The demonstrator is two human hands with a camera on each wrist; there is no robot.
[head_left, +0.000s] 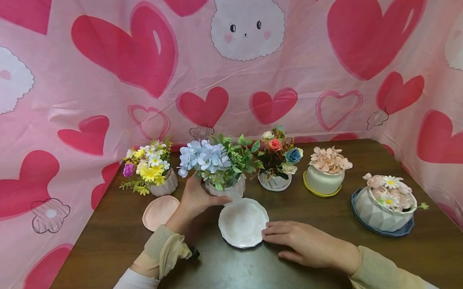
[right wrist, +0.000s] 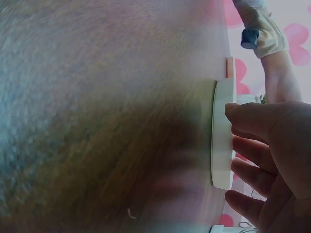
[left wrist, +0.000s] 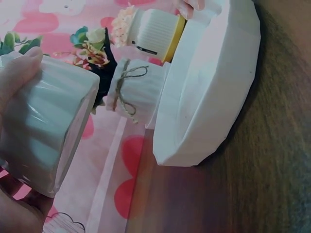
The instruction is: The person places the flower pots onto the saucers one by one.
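Blue-flowered pot [head_left: 233, 189]: in your left hand, raised, roughly upright, over the far rim of the white saucer.
Pot to saucer: as I judge it, everything turns on this. The saucer [head_left: 243, 223] lies below the pot's base and nearer to you, with a gap between.
Left hand [head_left: 195, 200]: your fingers and thumb grip the pot's sides, so this hand is the one at the pot.
Right hand [head_left: 307, 242]: nearly straight fingers, holding nothing, tips at the saucer's right rim and seeming to touch it.
Left wrist view: shows you the gap under the base, which the head view hides, and the twine bow on the white rose pot [left wrist: 143, 90].
Right wrist view: gives you the saucer's wall side-on, low on the table [head_left: 229, 274].
Left neighbours: a pink saucer [head_left: 161, 213] is bare near your left wrist; the yellow-flowered pot [head_left: 166, 184] stands beyond it.
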